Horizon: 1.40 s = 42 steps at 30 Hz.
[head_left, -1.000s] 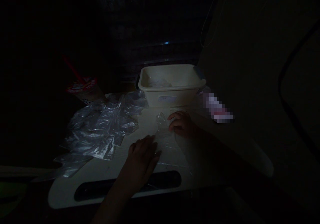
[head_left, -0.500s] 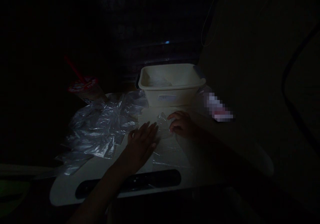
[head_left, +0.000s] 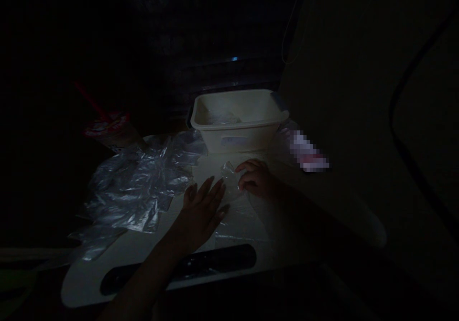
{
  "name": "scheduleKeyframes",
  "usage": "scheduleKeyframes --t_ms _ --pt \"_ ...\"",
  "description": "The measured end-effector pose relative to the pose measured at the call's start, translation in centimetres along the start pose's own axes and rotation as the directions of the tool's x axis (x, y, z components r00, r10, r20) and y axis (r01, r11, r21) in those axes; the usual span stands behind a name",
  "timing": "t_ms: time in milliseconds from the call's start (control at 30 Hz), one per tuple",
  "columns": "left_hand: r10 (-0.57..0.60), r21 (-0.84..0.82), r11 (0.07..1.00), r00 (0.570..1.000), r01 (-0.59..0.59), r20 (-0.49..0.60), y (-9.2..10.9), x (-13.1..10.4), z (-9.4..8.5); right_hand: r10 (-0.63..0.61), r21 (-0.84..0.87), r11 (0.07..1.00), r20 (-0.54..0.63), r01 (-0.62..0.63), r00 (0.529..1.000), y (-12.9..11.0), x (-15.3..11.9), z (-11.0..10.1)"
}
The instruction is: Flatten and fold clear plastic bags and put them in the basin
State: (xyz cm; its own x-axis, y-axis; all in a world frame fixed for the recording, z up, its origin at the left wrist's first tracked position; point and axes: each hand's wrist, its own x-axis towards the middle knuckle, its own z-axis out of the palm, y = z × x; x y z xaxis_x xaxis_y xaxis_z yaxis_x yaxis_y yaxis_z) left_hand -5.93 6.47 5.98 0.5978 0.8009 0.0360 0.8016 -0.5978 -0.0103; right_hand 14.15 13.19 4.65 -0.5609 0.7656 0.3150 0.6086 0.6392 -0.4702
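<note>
A clear plastic bag [head_left: 240, 220] lies flat on the pale tabletop in front of me. My left hand [head_left: 202, 211] rests palm down at the bag's left side, its fingers stretched out and apart. Curled over the bag's upper right part, my right hand [head_left: 256, 180] appears to pinch the film between thumb and fingers; dim light hides the exact contact. A heap of crumpled clear plastic bags [head_left: 132, 192] spreads to the left of my left hand. Behind both hands stands a cream plastic bin [head_left: 240, 137] with some clear film inside.
At the back left stands a cup [head_left: 120, 137] with a red lid and red straw. A blurred-out pinkish item [head_left: 308, 154] lies right of the bin. The table [head_left: 84, 283] has a dark slot along its front edge. A dark cable [head_left: 394, 120] hangs at the right.
The whole view has shifted slightly, so things sit a little further left. My left fingers are spread somewhat wider; my right hand stays curled on the bag.
</note>
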Motion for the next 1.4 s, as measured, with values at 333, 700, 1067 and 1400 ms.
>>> scheduleKeyframes --t_ms 333,700,1067,1400 --pt "-0.002 0.021 1.0 1.0 0.002 -0.006 0.14 -0.07 0.31 -0.004 0.011 1.0 -0.019 0.004 1.0 0.13 -0.03 -0.03" --pt "-0.002 0.025 1.0 1.0 0.002 -0.006 0.15 -0.07 0.28 -0.012 0.017 1.0 -0.036 0.013 0.999 0.46 0.02 0.28" --pt "0.0 0.021 1.0 1.0 0.0 -0.021 0.14 0.03 0.41 -0.02 0.017 1.0 -0.057 0.021 0.998 0.52 -0.08 0.29" --pt "-0.002 0.036 0.999 1.0 0.003 -0.026 0.13 -0.11 0.51 -0.023 0.004 1.0 -0.062 0.023 0.998 0.55 -0.19 0.1"
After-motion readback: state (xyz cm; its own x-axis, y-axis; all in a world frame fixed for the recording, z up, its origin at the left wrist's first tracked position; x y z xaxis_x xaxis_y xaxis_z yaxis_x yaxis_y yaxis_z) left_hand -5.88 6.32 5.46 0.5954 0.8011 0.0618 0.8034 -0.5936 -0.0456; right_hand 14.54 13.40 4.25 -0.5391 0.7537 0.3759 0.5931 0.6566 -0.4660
